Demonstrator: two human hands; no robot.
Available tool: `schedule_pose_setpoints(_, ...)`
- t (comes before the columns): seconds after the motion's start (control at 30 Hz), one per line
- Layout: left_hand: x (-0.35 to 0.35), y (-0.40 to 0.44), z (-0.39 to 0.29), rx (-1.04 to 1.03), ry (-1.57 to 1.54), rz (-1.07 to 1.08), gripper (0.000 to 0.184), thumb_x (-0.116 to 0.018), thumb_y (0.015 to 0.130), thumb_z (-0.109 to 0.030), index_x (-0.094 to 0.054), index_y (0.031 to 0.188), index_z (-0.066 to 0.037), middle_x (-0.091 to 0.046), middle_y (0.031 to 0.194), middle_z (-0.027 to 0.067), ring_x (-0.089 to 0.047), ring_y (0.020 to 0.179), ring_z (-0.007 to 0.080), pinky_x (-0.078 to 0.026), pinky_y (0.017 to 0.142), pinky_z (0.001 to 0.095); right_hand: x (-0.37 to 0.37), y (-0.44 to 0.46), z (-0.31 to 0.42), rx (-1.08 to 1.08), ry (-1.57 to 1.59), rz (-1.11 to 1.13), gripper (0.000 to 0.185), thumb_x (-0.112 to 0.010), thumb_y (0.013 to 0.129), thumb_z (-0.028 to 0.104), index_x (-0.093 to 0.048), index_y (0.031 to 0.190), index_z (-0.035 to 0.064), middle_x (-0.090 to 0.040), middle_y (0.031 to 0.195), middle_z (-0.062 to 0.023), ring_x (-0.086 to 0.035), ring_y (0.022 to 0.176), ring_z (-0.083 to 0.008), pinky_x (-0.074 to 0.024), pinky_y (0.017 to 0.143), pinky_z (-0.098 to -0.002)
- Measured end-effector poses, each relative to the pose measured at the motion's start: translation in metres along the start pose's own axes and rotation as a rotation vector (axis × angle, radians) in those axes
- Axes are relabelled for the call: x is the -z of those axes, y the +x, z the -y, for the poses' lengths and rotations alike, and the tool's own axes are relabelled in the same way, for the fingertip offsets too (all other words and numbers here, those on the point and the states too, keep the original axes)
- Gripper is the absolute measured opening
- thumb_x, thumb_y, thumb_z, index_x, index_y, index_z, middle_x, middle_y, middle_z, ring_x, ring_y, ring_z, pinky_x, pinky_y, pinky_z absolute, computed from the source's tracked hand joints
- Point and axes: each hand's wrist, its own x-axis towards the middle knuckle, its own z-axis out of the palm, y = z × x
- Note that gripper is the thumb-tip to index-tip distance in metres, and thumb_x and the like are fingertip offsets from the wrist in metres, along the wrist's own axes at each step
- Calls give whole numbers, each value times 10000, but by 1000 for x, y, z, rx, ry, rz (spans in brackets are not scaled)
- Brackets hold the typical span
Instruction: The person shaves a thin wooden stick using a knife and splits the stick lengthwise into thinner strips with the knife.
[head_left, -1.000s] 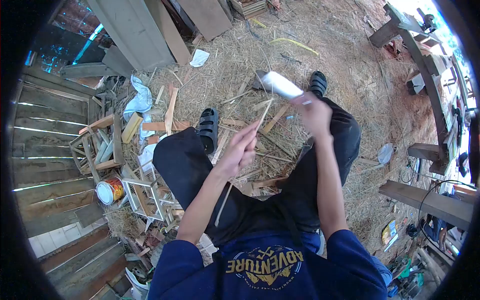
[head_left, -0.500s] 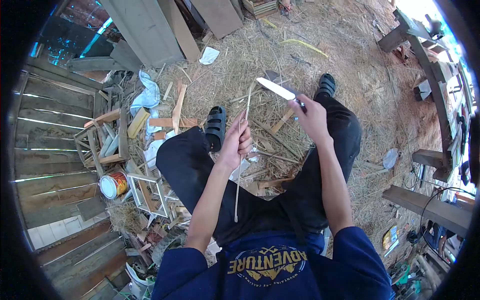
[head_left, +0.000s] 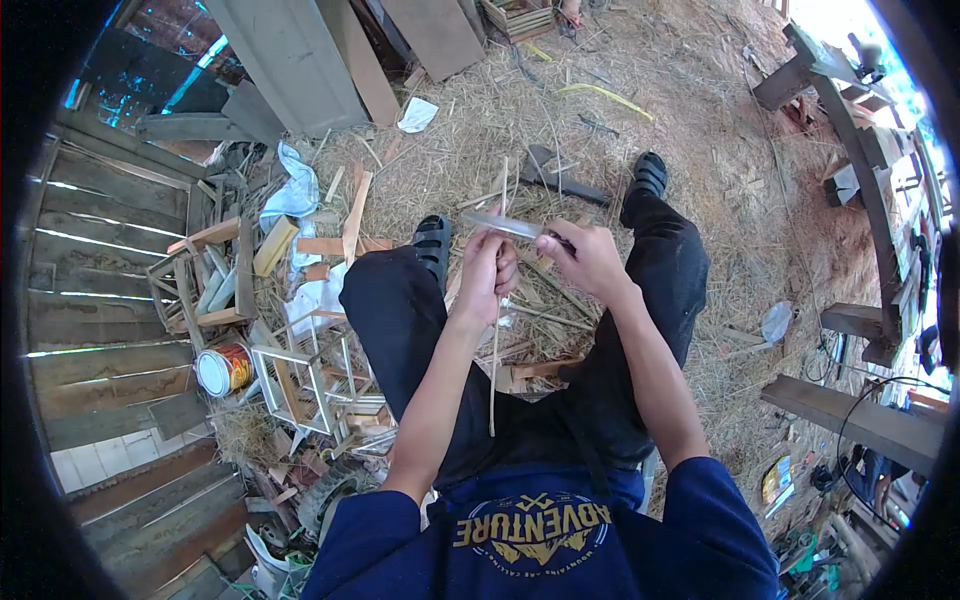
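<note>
My left hand [head_left: 488, 270] is closed around a thin pale stick [head_left: 494, 375], which stands nearly upright in view, one end above the fist and the other down over my lap. In my right hand [head_left: 588, 258] is the dark handle of a knife [head_left: 515, 227]. Its bright blade points left and crosses the stick just above my left fist; whether it touches the stick is hard to tell. Beyond the hands, a dark axe-like tool [head_left: 565, 184] lies on the straw-covered ground.
Black sandals [head_left: 432, 245] are on my feet. Wooden frames [head_left: 300, 385] and a paint can [head_left: 224, 370] stand at the left. Boards [head_left: 290, 70] lean at the upper left. Wooden beams [head_left: 850, 410] run along the right, and a yellow strip [head_left: 608, 98] lies ahead.
My right hand has moved left and down, bringing the knife across the stick. My left hand has shifted slightly right, and the stick with it. The dark tool's handle is now uncovered.
</note>
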Motion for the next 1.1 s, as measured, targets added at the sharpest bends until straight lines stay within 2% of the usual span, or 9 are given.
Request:
schedule_pose_setpoints(0.1,-1,0,-1,-17,68,51,437,-521,1068,-225,-458,1501,-220,-358,619,-61,-262,421,23,-199,371,209,7,-2,-6,-29,-26,-16,323,-653,974,379,-690,982,58,-624,654,-153,-649,587,-318,-481,554,-407)
schedule_pose_setpoints(0.27,-5,-8,0,-14,103,34,458,-532,1063,-234,-449,1509,-166,-333,599,-64,-245,414,22,-193,368,214,9,-11,-20,-5,-110,-105,307,-633,993,363,-695,1008,63,-620,652,-146,-641,578,-308,-477,553,-394)
schedule_pose_setpoints(0.37,-4,-11,-5,16,121,103,434,-499,1071,-233,-467,1496,-151,-287,584,-65,-226,410,26,-191,362,213,32,-1,-33,-463,-84,-326,336,-619,988,389,-680,986,59,-639,680,-150,-650,641,-364,-480,601,-447)
schedule_pose_setpoints(0.47,-2,-9,-5,31,128,133,425,-499,1068,-224,-488,1486,-153,-291,581,-65,-229,408,27,-187,361,218,34,-5,-46,-349,-190,-395,332,-612,995,377,-685,1011,54,-639,693,-160,-649,629,-350,-475,594,-439)
schedule_pose_setpoints(0.73,3,-8,-2,50,103,99,430,-479,1087,-285,-473,1504,-180,-295,567,-68,-224,399,28,-183,358,222,12,-19,-4,80,5,-81,248,-725,916,278,-682,996,47,-631,702,-146,-643,617,-326,-474,566,-414)
schedule_pose_setpoints(0.83,3,-8,-3,27,94,78,392,-480,1086,-311,-519,1448,-165,-286,563,-71,-226,400,31,-182,358,223,8,-11,-5,174,13,-90,261,-691,952,272,-672,1006,18,-606,680,-133,-602,579,-266,-460,554,-380)
schedule_pose_setpoints(0.93,5,-3,-7,41,52,-10,345,-478,1084,-329,-557,1369,-150,-282,559,-70,-228,399,34,-178,358,226,8,-8,-13,69,62,-233,237,-665,971,240,-668,1022,9,-589,669,-128,-571,540,-229,-445,534,-346)
schedule_pose_setpoints(1.03,9,-1,-6,4,43,22,308,-478,1082,-349,-575,1291,-145,-286,555,-67,-229,397,36,-174,356,228,13,-9,-25,-149,103,-341,241,-682,953,270,-686,1022,39,-624,679,-135,-622,557,-258,-476,551,-374)
schedule_pose_setpoints(1.1,7,-1,-5,10,62,31,321,-481,1081,-344,-564,1324,-152,-281,547,-66,-228,394,38,-177,355,230,16,-13,-27,-75,62,-340,240,-690,950,265,-692,1035,40,-651,693,-132,-634,559,-241,-481,551,-363)
